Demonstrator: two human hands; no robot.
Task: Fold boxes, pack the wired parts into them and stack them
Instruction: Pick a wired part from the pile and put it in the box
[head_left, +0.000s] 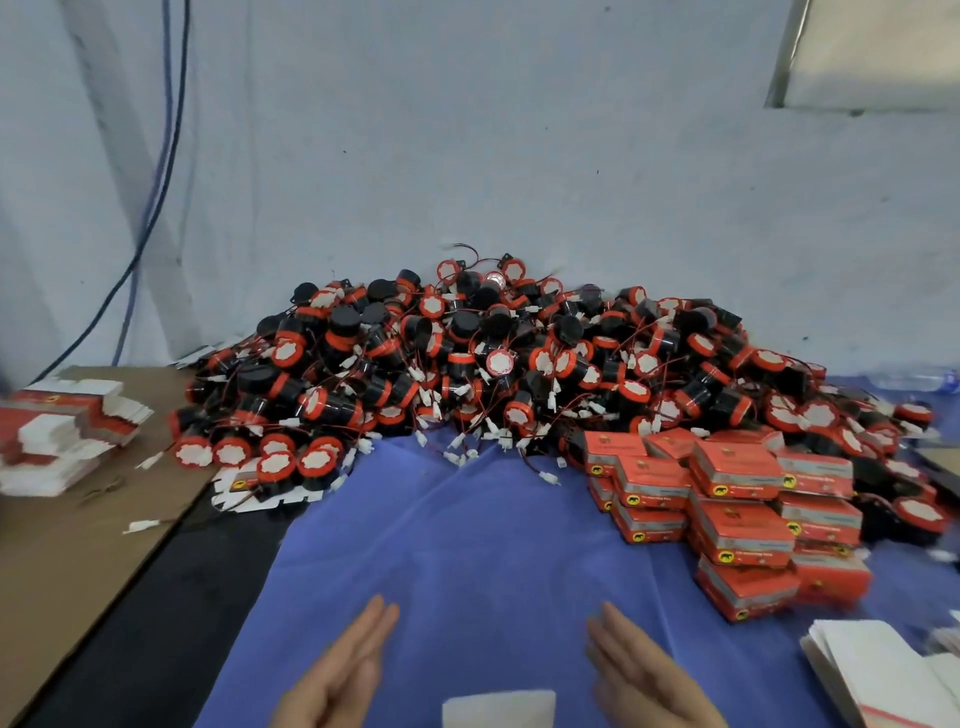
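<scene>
Left hand (337, 670) and right hand (644, 675) hover with straight fingers, empty, a white piece (498, 707) between them. Beyond the right hand sit stacked red boxes (727, 509); farther ahead of both lies the heap of wired parts (467, 364)

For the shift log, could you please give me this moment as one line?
left hand: open, empty | right hand: open, empty | wired parts: heaped at back | closed boxes: stacked right | flat boxes: piled left

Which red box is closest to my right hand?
The front-most red box, lowest in view and nearest your right hand; the others lie farther back.
</scene>
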